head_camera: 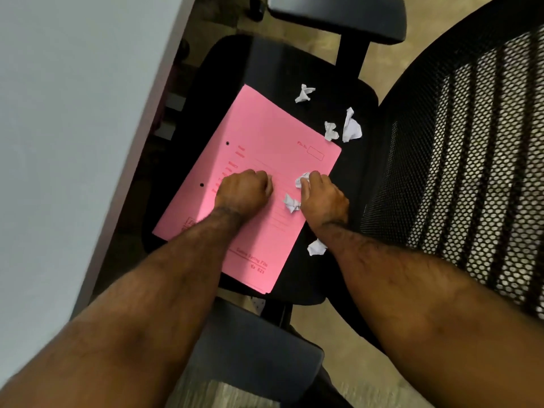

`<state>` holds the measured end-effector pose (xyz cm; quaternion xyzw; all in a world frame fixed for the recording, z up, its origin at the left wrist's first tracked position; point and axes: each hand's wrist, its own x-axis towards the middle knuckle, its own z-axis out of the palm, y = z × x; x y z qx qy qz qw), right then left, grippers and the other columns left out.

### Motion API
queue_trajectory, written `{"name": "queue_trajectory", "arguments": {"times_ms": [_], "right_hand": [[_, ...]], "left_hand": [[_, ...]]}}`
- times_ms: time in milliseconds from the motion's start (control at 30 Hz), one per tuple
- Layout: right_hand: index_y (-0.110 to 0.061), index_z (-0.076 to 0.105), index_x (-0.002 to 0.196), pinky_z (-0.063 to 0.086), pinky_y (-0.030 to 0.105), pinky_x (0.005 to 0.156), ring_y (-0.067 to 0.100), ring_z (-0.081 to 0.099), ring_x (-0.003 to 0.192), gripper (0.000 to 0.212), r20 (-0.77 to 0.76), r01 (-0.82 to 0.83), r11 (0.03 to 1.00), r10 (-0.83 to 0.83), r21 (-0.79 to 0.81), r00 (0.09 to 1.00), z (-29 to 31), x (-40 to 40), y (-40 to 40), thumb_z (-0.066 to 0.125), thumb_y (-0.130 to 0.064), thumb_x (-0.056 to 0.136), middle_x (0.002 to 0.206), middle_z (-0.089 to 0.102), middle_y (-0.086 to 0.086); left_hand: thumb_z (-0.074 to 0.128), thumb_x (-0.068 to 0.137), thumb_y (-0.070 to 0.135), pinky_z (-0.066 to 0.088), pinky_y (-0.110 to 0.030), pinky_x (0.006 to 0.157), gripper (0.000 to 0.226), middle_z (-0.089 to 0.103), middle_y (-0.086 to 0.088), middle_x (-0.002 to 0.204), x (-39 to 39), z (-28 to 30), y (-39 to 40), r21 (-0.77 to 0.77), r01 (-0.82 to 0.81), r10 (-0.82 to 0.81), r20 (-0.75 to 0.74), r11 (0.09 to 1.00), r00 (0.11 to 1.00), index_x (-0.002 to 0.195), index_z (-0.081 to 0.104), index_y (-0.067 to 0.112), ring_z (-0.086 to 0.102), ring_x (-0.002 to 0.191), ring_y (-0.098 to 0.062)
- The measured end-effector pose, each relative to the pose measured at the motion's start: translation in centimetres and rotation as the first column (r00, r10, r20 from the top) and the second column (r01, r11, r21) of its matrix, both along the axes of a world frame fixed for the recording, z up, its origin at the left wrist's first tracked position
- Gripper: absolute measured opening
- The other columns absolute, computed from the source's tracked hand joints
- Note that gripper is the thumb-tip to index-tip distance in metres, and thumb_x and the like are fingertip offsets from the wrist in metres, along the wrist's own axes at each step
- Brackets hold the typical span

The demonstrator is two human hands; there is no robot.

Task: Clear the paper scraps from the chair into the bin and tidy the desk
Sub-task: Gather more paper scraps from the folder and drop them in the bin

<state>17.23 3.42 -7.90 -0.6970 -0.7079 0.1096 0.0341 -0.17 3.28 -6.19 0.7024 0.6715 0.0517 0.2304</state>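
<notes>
A pink file folder point(259, 148) lies flat on the black chair seat point(223, 83). Several crumpled white paper scraps are scattered on and around it: one point(304, 93) at the far edge, two point(331, 131) point(351, 126) near the folder's right corner, one point(291, 203) on the folder between my hands, one point(316, 248) by my right wrist. My left hand point(244, 188) rests on the folder as a closed fist; whether it holds anything is hidden. My right hand point(321, 198) pinches a scrap point(301, 180) at the folder's right edge.
The chair's mesh backrest point(459, 148) stands to the right, one armrest point(335, 16) at the far side and another point(253, 343) close to me. A pale desk surface point(64, 113) fills the left. Beige floor shows beyond the chair.
</notes>
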Motion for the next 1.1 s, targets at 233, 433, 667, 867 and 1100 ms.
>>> {"name": "queue_trajectory", "arguments": {"times_ms": [233, 433, 667, 867, 1100], "right_hand": [[-0.004, 0.059, 0.101, 0.053, 0.043, 0.069, 0.041, 0.065, 0.086, 0.027, -0.271, 0.373, 0.927, -0.365, -0.022, 0.891, 3.5, -1.4, 0.4, 0.049, -0.028, 0.097, 0.097, 0.068, 0.021], [-0.003, 0.058, 0.098, 0.050, 0.036, 0.062, 0.038, 0.066, 0.079, 0.027, -0.282, 0.300, 0.954, -0.289, -0.004, 0.915, 5.8, -3.4, -2.1, 0.048, -0.028, 0.097, 0.087, 0.068, 0.022], [-0.001, 0.056, 0.096, 0.053, 0.041, 0.063, 0.040, 0.064, 0.077, 0.027, -0.369, 0.050, 0.998, -0.033, 0.038, 0.929, 9.9, -7.8, -8.7, 0.047, -0.026, 0.097, 0.085, 0.066, 0.023], [0.000, 0.056, 0.094, 0.038, 0.034, 0.062, 0.041, 0.062, 0.084, 0.027, -0.551, -0.013, 0.992, 0.079, 0.123, 0.831, 15.7, -12.2, -16.5, 0.045, -0.024, 0.097, 0.090, 0.068, 0.025], [-0.001, 0.057, 0.087, 0.034, 0.015, 0.048, 0.017, 0.054, 0.065, 0.023, -0.730, -0.218, 0.962, 0.265, 0.162, 0.630, 19.3, -18.0, -32.5, 0.050, -0.021, 0.098, 0.076, 0.063, 0.010]], "left_hand": [[0.047, 0.094, 0.026, 0.027, -0.017, 0.052, 0.045, 0.049, 0.007, 0.049, -0.5, 5.3, -1.7, -0.160, -0.383, 0.415, 0.384, 0.910, 0.825, 0.051, 0.050, 0.016, 0.044, 0.047, -0.006], [0.049, 0.093, 0.029, 0.029, -0.018, 0.046, 0.044, 0.045, 0.007, 0.045, -2.1, 10.0, -6.5, -0.194, -0.564, 0.572, 0.518, 0.802, 0.636, 0.054, 0.057, 0.010, 0.038, 0.039, -0.005], [0.051, 0.091, 0.022, 0.028, -0.012, 0.037, 0.050, 0.043, 0.007, 0.035, -5.4, 13.8, -16.6, -0.170, -0.712, 0.661, 0.562, 0.681, 0.497, 0.043, 0.039, 0.016, 0.038, 0.033, -0.001], [0.048, 0.094, 0.033, 0.028, -0.016, 0.040, 0.050, 0.040, 0.007, 0.043, -6.0, 16.7, -27.8, -0.164, -0.805, 0.728, 0.554, 0.571, 0.403, 0.048, 0.037, 0.017, 0.037, 0.038, -0.005], [0.048, 0.094, 0.031, 0.038, -0.023, 0.050, 0.046, 0.059, -0.007, 0.055, -5.5, 17.8, -45.2, -0.115, -0.907, 0.785, 0.552, 0.405, 0.281, 0.056, 0.057, 0.007, 0.048, 0.049, -0.008]]}}
